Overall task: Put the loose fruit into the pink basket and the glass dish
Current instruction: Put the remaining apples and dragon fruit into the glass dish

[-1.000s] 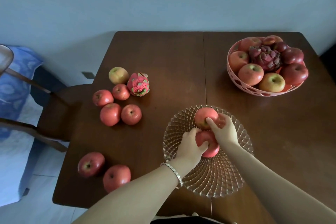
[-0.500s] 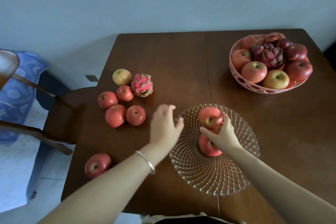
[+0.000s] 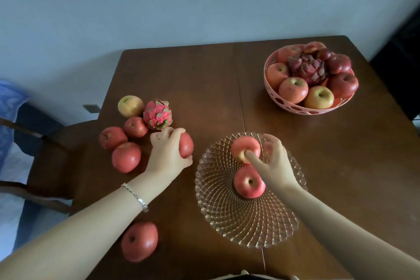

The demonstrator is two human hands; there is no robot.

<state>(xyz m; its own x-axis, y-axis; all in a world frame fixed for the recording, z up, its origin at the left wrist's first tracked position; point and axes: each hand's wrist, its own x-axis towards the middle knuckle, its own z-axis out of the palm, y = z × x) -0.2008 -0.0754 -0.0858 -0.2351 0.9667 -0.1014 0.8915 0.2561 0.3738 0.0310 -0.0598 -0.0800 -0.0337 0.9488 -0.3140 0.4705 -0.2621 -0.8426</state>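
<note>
Brown table (image 3: 204,88) bearing loose apples (image 3: 126,157), dragon fruit (image 3: 157,115), pink basket (image 3: 293,107), glass dish (image 3: 245,223).

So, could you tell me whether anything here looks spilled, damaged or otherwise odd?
Nothing stands out. The pink basket and the glass dish sit upright on the table, and no fruit looks damaged or close to the edge. The left hand grips a loose apple; the right hand touches an apple in the dish.

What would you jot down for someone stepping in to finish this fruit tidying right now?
Left hand: closed around a red apple on the table.
Right hand: fingers on the far apple in the glass dish.
Done: two apples in the dish; pink basket heaped full.
Left: five loose apples and the dragon fruit, including the held one.
</note>
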